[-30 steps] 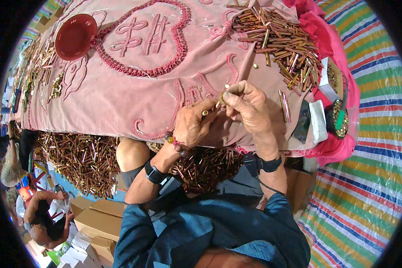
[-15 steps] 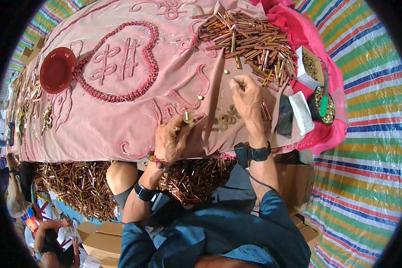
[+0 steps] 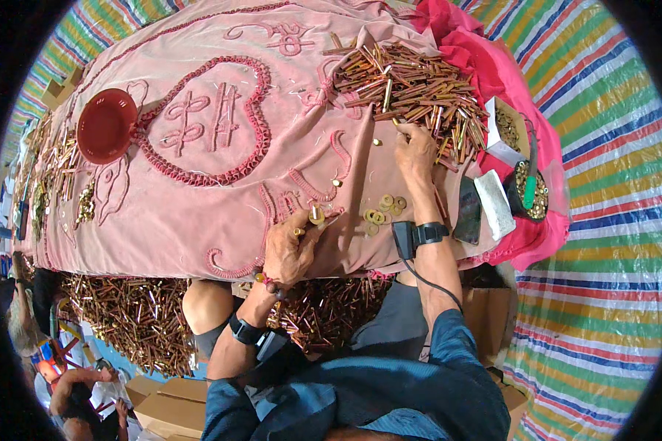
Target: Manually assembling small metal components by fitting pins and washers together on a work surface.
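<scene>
My left hand (image 3: 290, 248) is closed near the cloth's front edge. Its thumb and fingertips grip a brass washer (image 3: 316, 215) with a short shiny piece standing in its middle. A small gold-coloured band shows at a finger of that hand. My right hand (image 3: 416, 151) has its fingertips pinched together at the near edge of a pile of copper-coloured metal tubes (image 3: 426, 84); what they pinch, if anything, is too small to make out. Between the hands lie several loose brass washers (image 3: 376, 217). Small brass caps (image 3: 377, 142) rest singly on the pink cloth.
A dark red bowl (image 3: 107, 126) sits on the pink cloth (image 3: 221, 191) at left. To the right are a phone (image 3: 468, 211), a white pad (image 3: 495, 204), a dark container of small brass parts (image 3: 543, 198) and a white box (image 3: 501, 143). More tubes (image 3: 140, 316) lie below the table edge.
My right hand has moved away from me, from beside the washers to the near edge of the tube pile. My left hand keeps its hold on the washer. The whole view has shifted slightly.
</scene>
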Motion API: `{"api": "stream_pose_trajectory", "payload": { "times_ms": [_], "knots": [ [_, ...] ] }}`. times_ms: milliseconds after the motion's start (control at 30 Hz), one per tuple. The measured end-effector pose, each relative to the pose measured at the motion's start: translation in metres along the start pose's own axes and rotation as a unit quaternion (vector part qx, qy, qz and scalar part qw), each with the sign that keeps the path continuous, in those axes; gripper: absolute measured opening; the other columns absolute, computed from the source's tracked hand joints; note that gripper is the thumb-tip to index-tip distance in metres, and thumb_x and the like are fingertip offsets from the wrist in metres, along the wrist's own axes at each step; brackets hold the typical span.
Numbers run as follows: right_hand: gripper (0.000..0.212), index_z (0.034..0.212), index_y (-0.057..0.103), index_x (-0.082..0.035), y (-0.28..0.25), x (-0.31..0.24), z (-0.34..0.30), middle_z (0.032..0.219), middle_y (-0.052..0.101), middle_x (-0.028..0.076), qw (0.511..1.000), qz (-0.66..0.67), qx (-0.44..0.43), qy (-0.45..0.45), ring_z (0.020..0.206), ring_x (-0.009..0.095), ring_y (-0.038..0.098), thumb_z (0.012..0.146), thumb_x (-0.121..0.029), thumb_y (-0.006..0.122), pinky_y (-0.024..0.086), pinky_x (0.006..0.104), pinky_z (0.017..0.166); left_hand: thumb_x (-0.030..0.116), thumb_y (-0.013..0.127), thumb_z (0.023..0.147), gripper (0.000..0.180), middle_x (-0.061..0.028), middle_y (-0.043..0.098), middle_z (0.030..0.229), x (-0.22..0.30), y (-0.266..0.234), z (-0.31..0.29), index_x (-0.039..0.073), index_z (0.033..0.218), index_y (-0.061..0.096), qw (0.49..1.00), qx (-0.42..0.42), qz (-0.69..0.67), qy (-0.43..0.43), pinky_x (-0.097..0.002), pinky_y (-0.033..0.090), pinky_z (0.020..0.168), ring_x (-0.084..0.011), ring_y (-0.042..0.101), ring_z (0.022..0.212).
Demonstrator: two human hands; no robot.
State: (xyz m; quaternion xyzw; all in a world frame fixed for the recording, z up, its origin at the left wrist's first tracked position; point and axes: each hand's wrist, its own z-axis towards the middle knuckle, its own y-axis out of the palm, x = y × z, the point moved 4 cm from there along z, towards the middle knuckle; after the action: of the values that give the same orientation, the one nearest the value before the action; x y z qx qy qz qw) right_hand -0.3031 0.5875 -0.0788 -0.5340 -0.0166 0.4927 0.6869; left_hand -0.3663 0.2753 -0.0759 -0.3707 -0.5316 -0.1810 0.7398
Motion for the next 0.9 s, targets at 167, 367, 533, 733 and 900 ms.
{"api": "stream_pose_trajectory", "payload": {
  "times_ms": [167,367,533,733,900],
  "knots": [
    [0.023,0.107,0.072,0.001,-0.035,-0.009,-0.009,0.094,0.073,0.013,0.972,0.208,0.041,0.101,0.080,0.023,0.070,0.088,-0.010,0.066,0.054,0.0342,0.075,0.008,0.063,0.096,0.008,-0.0098,0.063,0.072,0.002,-0.005,-0.002,0.002,0.102,0.065,0.999,-0.017,0.045,-0.004,-0.0315,0.048,0.063,-0.0151,0.058,0.064],
    [0.033,0.114,0.068,0.006,-0.037,0.005,-0.022,0.093,0.072,0.011,0.907,0.375,0.003,0.192,0.071,0.013,0.065,0.088,-0.014,0.069,0.052,0.0261,0.062,0.008,0.063,0.096,0.008,-0.0113,0.063,0.072,-0.005,-0.002,0.000,0.003,0.102,0.065,0.998,-0.016,0.053,0.002,-0.0325,0.048,0.062,-0.0165,0.058,0.063],
    [0.037,0.119,0.066,0.007,-0.022,0.006,-0.029,0.096,0.072,0.013,0.912,0.333,-0.130,0.200,0.069,0.013,0.064,0.087,-0.012,0.069,0.052,0.0260,0.062,0.009,0.067,0.090,0.009,-0.0187,0.057,0.070,0.011,-0.004,0.002,0.004,0.097,0.064,1.000,0.006,0.017,0.011,-0.0418,0.045,0.057,-0.0387,0.060,0.063],
    [0.048,0.126,0.060,0.007,-0.027,0.001,-0.031,0.099,0.072,0.016,0.927,0.310,-0.124,0.170,0.075,0.018,0.067,0.087,-0.017,0.071,0.054,0.0296,0.066,0.006,0.066,0.089,0.011,-0.0168,0.059,0.069,0.009,-0.002,0.003,0.004,0.099,0.065,1.000,-0.006,0.021,-0.009,-0.0395,0.048,0.059,-0.0355,0.061,0.063],
    [0.051,0.127,0.060,0.000,-0.031,-0.005,-0.030,0.107,0.070,0.026,0.990,0.021,-0.055,0.125,0.101,0.043,0.067,0.088,-0.031,0.070,0.051,0.0486,0.090,0.007,0.064,0.091,0.013,-0.0132,0.063,0.074,0.001,-0.007,-0.001,0.004,0.104,0.066,0.999,-0.012,0.037,-0.019,-0.0359,0.049,0.063,-0.0266,0.063,0.067]
  ]
}}
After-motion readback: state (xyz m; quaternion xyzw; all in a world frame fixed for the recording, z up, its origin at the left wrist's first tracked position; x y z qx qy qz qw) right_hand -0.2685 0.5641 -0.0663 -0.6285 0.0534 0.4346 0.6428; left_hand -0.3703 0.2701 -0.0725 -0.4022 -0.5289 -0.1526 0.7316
